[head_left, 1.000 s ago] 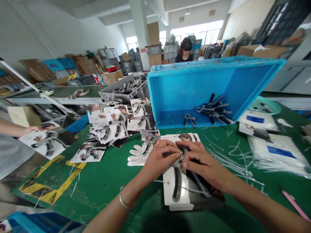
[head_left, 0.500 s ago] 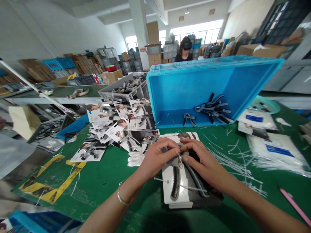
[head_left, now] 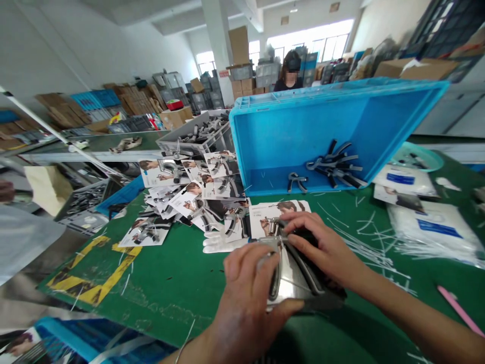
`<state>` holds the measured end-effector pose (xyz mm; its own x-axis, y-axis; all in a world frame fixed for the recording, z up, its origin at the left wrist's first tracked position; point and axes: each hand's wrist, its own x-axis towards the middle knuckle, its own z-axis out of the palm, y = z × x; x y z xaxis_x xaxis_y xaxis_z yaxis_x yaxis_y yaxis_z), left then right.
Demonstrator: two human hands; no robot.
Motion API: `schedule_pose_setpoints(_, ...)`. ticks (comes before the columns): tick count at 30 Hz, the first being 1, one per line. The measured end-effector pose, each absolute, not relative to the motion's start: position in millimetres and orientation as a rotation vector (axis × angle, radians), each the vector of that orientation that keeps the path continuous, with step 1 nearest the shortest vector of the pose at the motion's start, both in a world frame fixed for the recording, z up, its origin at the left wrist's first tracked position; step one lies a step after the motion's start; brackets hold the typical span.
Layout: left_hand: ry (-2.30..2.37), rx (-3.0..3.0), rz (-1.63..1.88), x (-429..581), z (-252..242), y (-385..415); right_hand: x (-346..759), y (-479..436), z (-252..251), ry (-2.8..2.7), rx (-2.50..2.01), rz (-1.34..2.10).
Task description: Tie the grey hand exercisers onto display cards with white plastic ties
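Note:
A hand grip strengthener (head_left: 303, 263) with black and grey handles lies on a printed backing card (head_left: 290, 288) on top of a small stack of cards in front of me. My left hand (head_left: 248, 288) is closed round the left side, its fingers over the left handle and its thumb along the card's near edge. On the right, my right hand (head_left: 318, 245) pinches the upper part of the right handle near the spring. The fingers partly hide the grip's top. Just left of the stack, a white glove (head_left: 220, 241) lies under carded grips (head_left: 197, 207).
A blue crate (head_left: 295, 136) tipped on its side holds several loose grips. A grey bin (head_left: 200, 134) of grips stands behind the carded pile. Loose white zip ties (head_left: 367, 258), bags of ties (head_left: 435, 227) and a pink tool (head_left: 458, 308) lie at right. A person (head_left: 291, 73) is beyond the crate.
My left hand has moved from the top of the grip down to the left handle and the card's near edge. My right hand stays near the top. The view has shifted slightly.

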<state>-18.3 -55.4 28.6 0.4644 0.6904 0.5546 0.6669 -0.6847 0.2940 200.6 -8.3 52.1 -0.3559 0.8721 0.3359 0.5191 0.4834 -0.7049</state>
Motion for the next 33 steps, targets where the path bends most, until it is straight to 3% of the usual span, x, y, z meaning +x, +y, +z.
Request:
schedule_pose_setpoints(3, 1.496, 2.526, 1.0, -36.8, 30.4, -63.8, 201.5, -32.6, 68.8, -2.285, -1.096, 0.554)
schedule_pose_setpoints(13, 1.293, 2.218, 0.802, -49.2, 31.4, -63.2, 167.3, -47.6, 63.4, -2.708, -1.132, 0.023)
schedule_pose_setpoints(16, 1.102, 2.106, 0.831, -60.2, 33.8, -55.3, 168.6, -46.6, 67.2, -2.699, -1.192, 0.113)
schedule_pose_setpoints(23, 0.968, 1.942, 1.033, -44.9, 33.1, -38.2, 185.4, -44.7, 80.6, -2.47, -1.2, 0.795)
schedule_pose_setpoints(30, 0.986, 1.702, 1.058, -41.9, 18.8, -38.5, 192.1, -53.1, 67.1, -2.54, -1.272, 0.365)
schedule_pose_setpoints(33, 1.02, 1.653, 1.112, -37.1, 14.6, -39.8, 187.9, -50.5, 70.9, -2.594, -1.246, 0.375)
